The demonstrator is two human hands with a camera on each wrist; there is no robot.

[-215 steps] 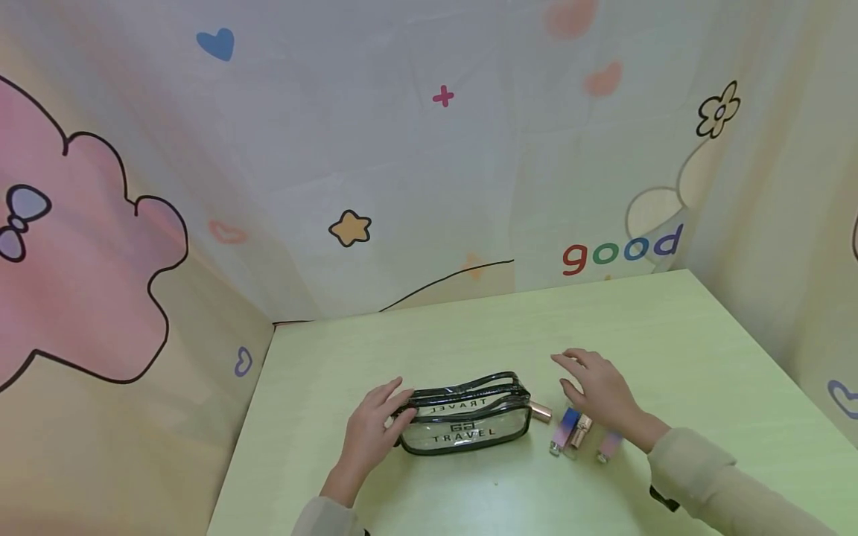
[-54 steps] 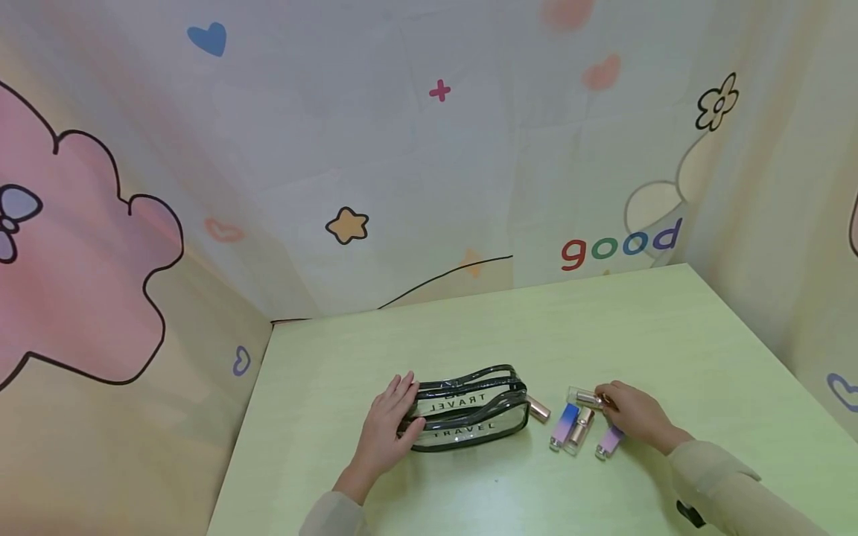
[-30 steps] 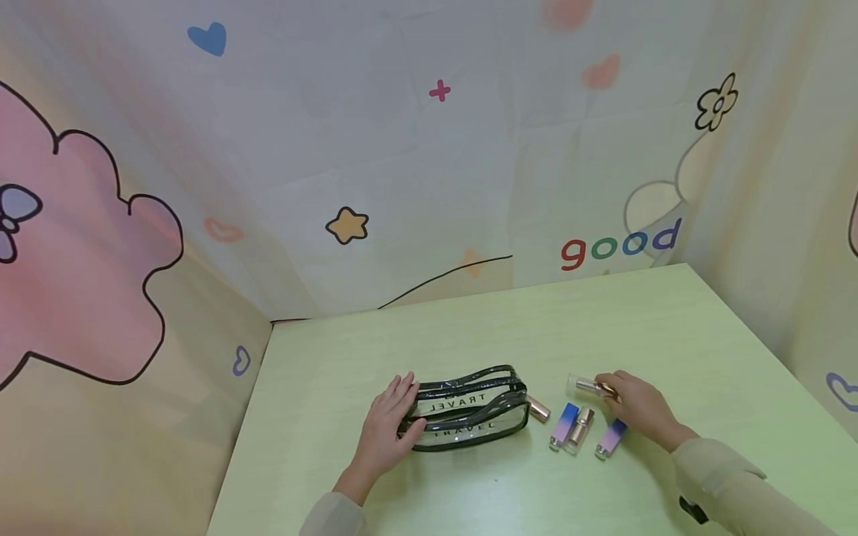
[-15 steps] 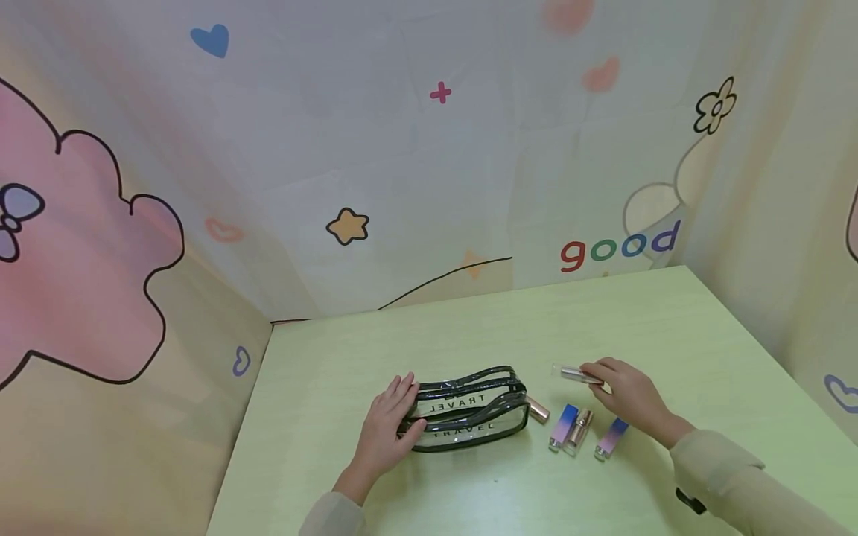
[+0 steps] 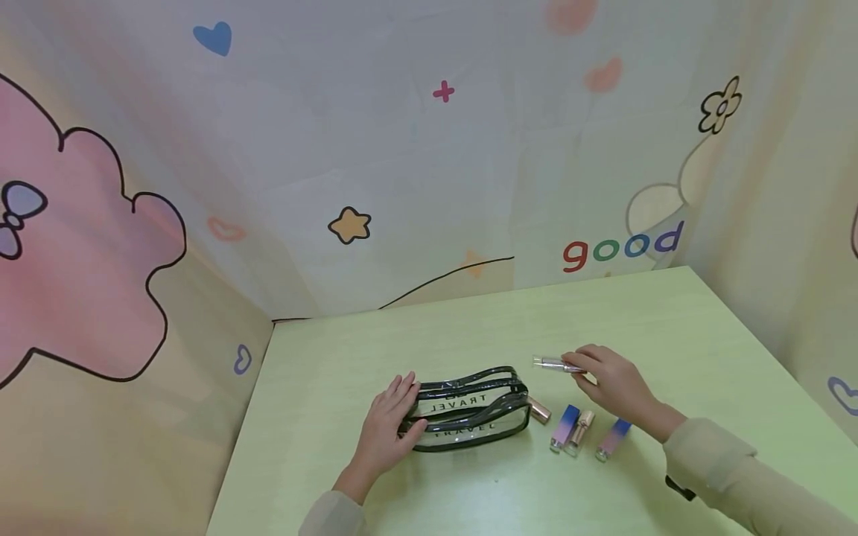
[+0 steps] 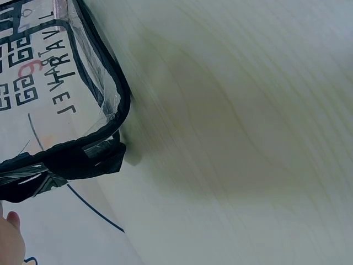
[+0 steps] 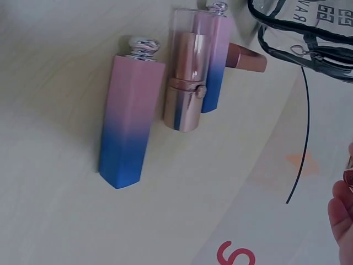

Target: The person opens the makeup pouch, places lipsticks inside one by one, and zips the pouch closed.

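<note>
The slim silvery tube (image 5: 558, 365) is near the far right corner of the clear pouch (image 5: 462, 415), apart from it, its transparent end pointing left. The right hand (image 5: 613, 383) has it in a pinching grip, thumb beneath and fingers above its other end. The head view shows this plainly; the right wrist view catches only fingertips and a sliver of tube at its edge, but reveals the pouch's zipper pull (image 7: 300, 51) and the clasp on the rose-gold tube (image 5: 579, 433). The left wrist view adds the pouch's maze-like print (image 6: 23, 72).

The left hand (image 5: 385, 428) rests on the pouch's left end, its grip relaxed, fingers straight and thumb along the front.

By the pouch's right end lies a copper tube (image 5: 539, 411). Further right on the surface (image 5: 375, 353), one blue-pink tube (image 5: 565, 429) lies just beside the rose-gold one; a second blue-pink tube (image 5: 613, 440) lies apart, left of the right sleeve (image 5: 710, 450).
</note>
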